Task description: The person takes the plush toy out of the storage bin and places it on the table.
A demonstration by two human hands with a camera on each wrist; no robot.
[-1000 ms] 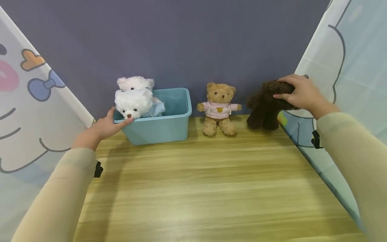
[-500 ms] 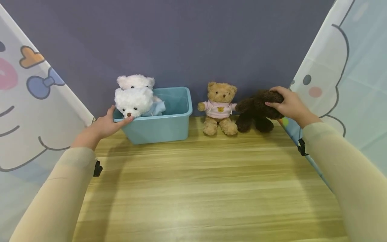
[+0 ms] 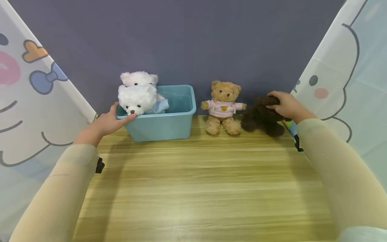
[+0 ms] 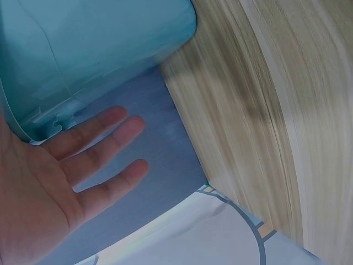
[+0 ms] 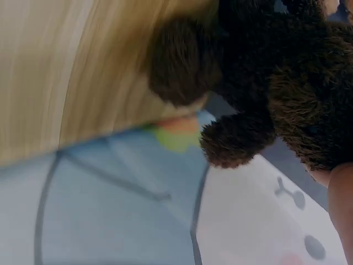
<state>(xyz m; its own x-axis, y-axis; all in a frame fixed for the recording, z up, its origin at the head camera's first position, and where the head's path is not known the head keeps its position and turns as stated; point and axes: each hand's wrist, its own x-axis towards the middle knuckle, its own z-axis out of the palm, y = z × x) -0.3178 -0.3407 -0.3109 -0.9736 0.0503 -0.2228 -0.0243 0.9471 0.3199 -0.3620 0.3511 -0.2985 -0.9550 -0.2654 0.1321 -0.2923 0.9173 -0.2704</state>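
Observation:
My left hand (image 3: 107, 124) rests at the left front corner of a light blue plastic bin (image 3: 158, 127). Its thumb lies over the rim; in the left wrist view, three fingers (image 4: 102, 149) stretch out straight beside the bin wall. Two white teddy bears sit at the bin's left end: the front bear (image 3: 137, 99) wears light blue, the rear bear (image 3: 139, 78) is partly hidden behind it. My right hand (image 3: 285, 104) grips a dark brown teddy bear (image 3: 261, 116) by the head, its face turned out of sight. Its legs (image 5: 234, 141) are at the tabletop's far right corner.
A tan teddy bear (image 3: 225, 107) in a pink hoodie sits upright between the bin and the brown bear. Behind stands a dark grey wall (image 3: 211, 40). Printed curtains (image 3: 335, 90) flank the wood-grain table (image 3: 205, 178).
My right hand has come left and lower with the brown bear, which is now close beside the tan bear. The left hand keeps its place at the bin.

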